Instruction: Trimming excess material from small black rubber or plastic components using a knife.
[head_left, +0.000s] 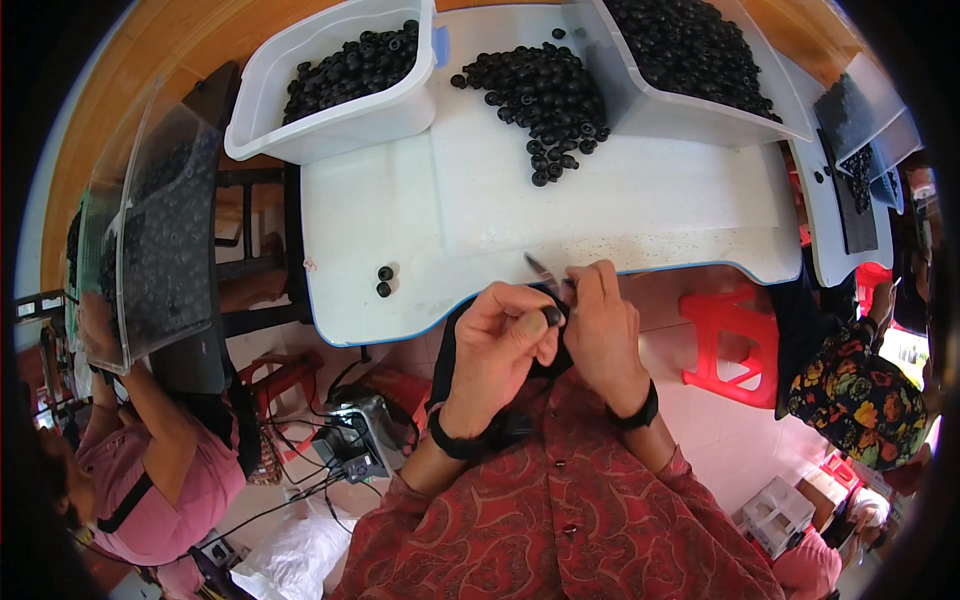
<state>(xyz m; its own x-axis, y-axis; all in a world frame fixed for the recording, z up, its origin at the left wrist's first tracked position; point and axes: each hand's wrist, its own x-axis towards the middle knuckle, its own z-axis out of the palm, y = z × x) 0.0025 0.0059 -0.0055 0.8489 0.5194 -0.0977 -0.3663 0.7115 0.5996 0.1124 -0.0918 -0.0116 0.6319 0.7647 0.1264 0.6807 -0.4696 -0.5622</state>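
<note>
Just off the table's near edge, my left hand [497, 350] pinches a small black round part [551, 315] between thumb and fingers. Close beside it, my right hand [606, 335] is closed around a small knife; the pointed grey blade [542, 270] sticks out toward the table, and its handle is mostly hidden by my fingers. Two similar black parts [384, 281] sit on the white table [400, 215] to the left. Farther back lies a loose pile of the same black parts [545, 100].
A white bin [330, 140] of black parts stands at the back left, and a larger bin [690, 115] at the back right. A red stool [735, 345] is to the right. At the left, a person in pink [165, 490] works by a clear bin [160, 250]. Dark specks dot the table's near edge.
</note>
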